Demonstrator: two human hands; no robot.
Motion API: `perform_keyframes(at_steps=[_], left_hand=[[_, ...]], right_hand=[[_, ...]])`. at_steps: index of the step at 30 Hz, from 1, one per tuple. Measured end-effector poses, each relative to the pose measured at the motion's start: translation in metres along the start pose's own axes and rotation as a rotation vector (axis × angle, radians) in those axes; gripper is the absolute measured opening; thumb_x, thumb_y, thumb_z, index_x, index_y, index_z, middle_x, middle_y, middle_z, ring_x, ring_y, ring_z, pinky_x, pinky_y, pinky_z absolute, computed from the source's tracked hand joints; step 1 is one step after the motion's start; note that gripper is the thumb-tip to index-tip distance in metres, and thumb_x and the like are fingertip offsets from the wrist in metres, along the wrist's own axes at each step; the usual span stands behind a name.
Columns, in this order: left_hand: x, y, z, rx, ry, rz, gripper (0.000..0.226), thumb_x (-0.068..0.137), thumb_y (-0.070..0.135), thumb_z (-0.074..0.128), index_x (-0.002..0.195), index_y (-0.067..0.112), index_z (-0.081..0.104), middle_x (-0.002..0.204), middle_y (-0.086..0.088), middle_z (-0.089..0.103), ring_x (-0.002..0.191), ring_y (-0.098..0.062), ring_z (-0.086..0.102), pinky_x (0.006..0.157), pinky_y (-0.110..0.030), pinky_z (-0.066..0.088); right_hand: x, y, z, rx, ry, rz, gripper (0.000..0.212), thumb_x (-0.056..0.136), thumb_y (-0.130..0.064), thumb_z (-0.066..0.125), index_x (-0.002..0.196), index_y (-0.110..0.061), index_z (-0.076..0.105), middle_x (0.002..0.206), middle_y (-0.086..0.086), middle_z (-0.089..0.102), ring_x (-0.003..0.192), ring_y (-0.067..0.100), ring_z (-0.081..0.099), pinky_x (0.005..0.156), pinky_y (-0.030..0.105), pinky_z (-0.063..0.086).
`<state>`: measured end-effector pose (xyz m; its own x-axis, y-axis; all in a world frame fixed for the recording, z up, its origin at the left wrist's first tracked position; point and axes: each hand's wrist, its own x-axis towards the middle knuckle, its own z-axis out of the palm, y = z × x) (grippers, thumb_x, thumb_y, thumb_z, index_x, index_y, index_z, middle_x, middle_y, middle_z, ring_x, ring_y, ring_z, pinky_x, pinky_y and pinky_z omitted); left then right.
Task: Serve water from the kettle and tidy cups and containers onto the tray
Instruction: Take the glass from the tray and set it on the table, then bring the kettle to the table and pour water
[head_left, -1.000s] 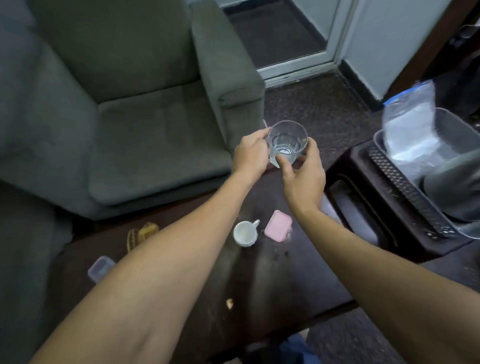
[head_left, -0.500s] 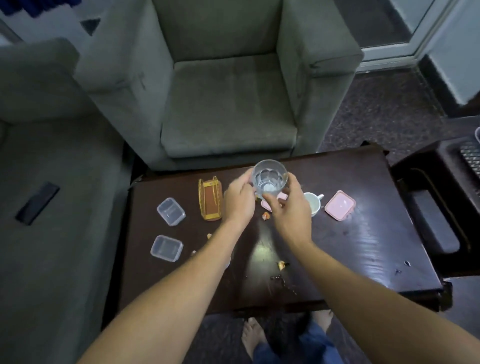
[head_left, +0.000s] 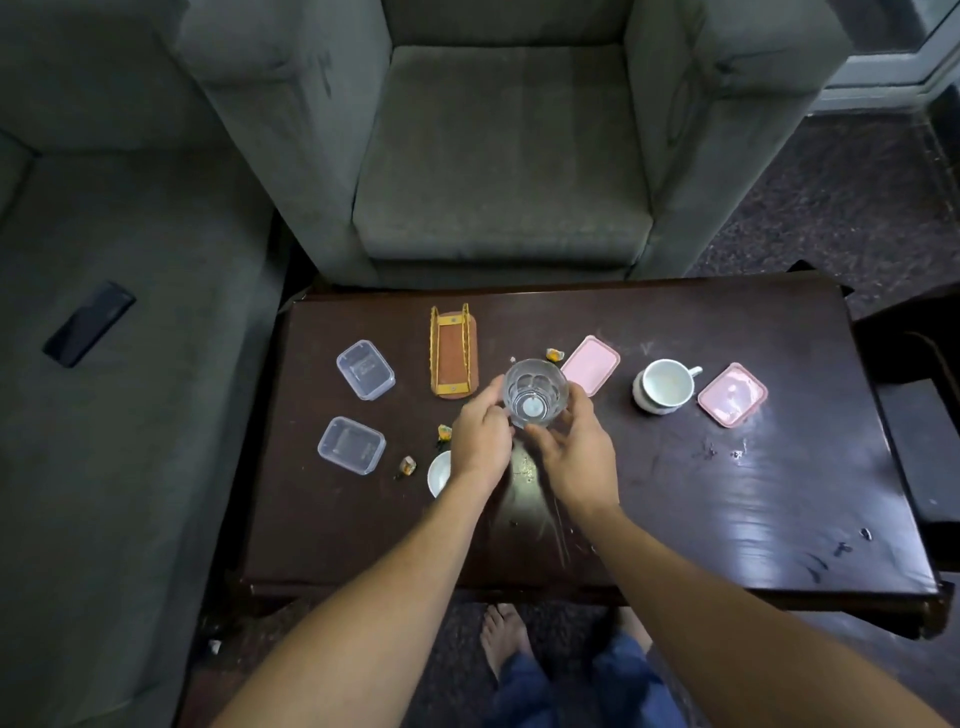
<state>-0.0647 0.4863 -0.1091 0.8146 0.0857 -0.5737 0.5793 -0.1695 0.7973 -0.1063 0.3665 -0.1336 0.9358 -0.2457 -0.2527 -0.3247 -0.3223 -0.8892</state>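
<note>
Head view, looking down. We hold a clear glass (head_left: 535, 393) between both hands above the middle of the dark tabletop (head_left: 727, 499). Our left hand (head_left: 480, 441) closes its grip on the glass's left side, and our right hand (head_left: 569, 448) closes its grip on the right and near side, fingers curled against the wall. We cannot tell whether the glass's base touches the tabletop.

To the left lie two clear lidless containers (head_left: 365, 369) (head_left: 351, 445), well apart from the glass. A small wood-and-brass tray (head_left: 453, 352) lies just left of the glass. A pink lid (head_left: 590, 364) lies just beyond the glass to the right; a white cup (head_left: 665, 385) stands farther right, and a second pink lid (head_left: 732, 394) lies beside it. A white dish (head_left: 439, 474) shows partly under our left wrist. Small crumpled scraps (head_left: 407, 465) lie nearby. A grey armchair (head_left: 501, 156) stands beyond the tabletop.
</note>
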Motion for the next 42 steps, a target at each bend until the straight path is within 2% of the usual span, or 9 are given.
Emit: perform_keyframes(at_steps=[3,7,11,19,22,24,30,37,42], left_hand=[[0.003,-0.008,0.000,0.004,-0.006,-0.017,0.063,0.082,0.016,0.036,0.134,0.035,0.065,0.128,0.014,0.071,0.119,-0.014,0.067,0.105,-0.049,0.054],[0.006,-0.012,0.001,0.020,-0.004,-0.030,0.061,0.085,0.019,0.036,0.137,0.033,0.063,0.130,0.013,0.070,0.116,-0.014,0.068,0.102,-0.050,0.056],[0.011,-0.015,0.001,0.019,0.008,-0.036,0.061,0.083,0.023,0.037,0.137,0.034,0.063,0.134,0.011,0.069,0.121,-0.017,0.066,0.105,-0.052,0.053],[0.010,-0.012,-0.004,0.105,0.038,-0.006,0.057,0.089,0.021,0.039,0.141,0.035,0.060,0.142,0.009,0.062,0.129,-0.020,0.061,0.109,-0.050,0.050],[0.004,-0.008,-0.008,0.248,0.086,0.059,0.054,0.102,0.015,0.037,0.152,0.032,0.047,0.158,0.008,0.045,0.143,-0.017,0.047,0.120,-0.043,0.038],[-0.001,-0.001,-0.011,0.336,0.121,0.116,0.056,0.103,0.013,0.036,0.155,0.032,0.042,0.161,0.009,0.041,0.146,-0.016,0.041,0.123,-0.041,0.033],[-0.018,0.052,0.013,0.455,0.172,0.384,0.045,0.107,0.017,0.039,0.152,0.019,0.046,0.158,0.000,0.045,0.147,-0.019,0.039,0.120,-0.034,0.030],[-0.062,0.142,0.108,0.532,-0.036,0.679,0.042,0.108,0.019,0.040,0.148,0.012,0.052,0.156,-0.004,0.049,0.148,-0.019,0.038,0.123,-0.030,0.023],[-0.106,0.185,0.182,0.587,-0.224,0.812,0.042,0.108,0.020,0.038,0.147,0.012,0.052,0.154,-0.006,0.051,0.146,-0.022,0.040,0.122,-0.035,0.029]], right_hand=[[0.003,0.009,0.004,-0.028,-0.029,0.017,0.066,0.089,-0.020,0.076,0.123,-0.064,0.040,0.105,-0.049,0.060,0.089,-0.018,0.066,0.072,-0.004,0.043],[0.007,0.016,0.006,-0.079,-0.044,0.026,0.066,0.089,-0.020,0.076,0.129,-0.055,0.036,0.102,-0.053,0.058,0.087,-0.021,0.063,0.074,-0.001,0.043],[0.013,0.021,0.011,-0.094,-0.050,0.045,0.071,0.088,-0.019,0.076,0.136,-0.051,0.034,0.101,-0.052,0.058,0.085,-0.017,0.064,0.080,0.014,0.048],[0.014,0.018,0.009,-0.154,-0.049,0.026,0.081,0.087,-0.018,0.076,0.144,-0.050,0.029,0.106,-0.042,0.062,0.083,-0.012,0.064,0.073,0.000,0.041],[0.012,0.013,0.002,-0.209,-0.053,0.027,0.090,0.087,-0.024,0.078,0.154,-0.039,0.020,0.128,-0.020,0.062,0.097,0.004,0.066,0.088,0.029,0.054],[0.011,0.009,-0.008,-0.247,-0.038,0.028,0.090,0.089,-0.029,0.076,0.156,-0.034,0.017,0.143,-0.008,0.054,0.112,0.018,0.064,0.098,0.041,0.053],[0.010,-0.027,-0.061,-0.244,0.152,0.019,0.061,0.097,-0.029,0.065,0.151,-0.027,0.037,0.143,-0.001,0.057,0.121,0.023,0.060,0.101,0.038,0.049],[0.010,-0.073,-0.179,-0.180,0.561,0.078,0.050,0.103,-0.029,0.055,0.149,-0.011,0.047,0.146,0.008,0.056,0.134,0.025,0.053,0.111,0.035,0.040],[-0.010,-0.087,-0.269,-0.256,0.714,0.090,0.047,0.104,-0.030,0.054,0.146,-0.009,0.051,0.142,0.012,0.058,0.131,0.027,0.055,0.108,0.036,0.040]])
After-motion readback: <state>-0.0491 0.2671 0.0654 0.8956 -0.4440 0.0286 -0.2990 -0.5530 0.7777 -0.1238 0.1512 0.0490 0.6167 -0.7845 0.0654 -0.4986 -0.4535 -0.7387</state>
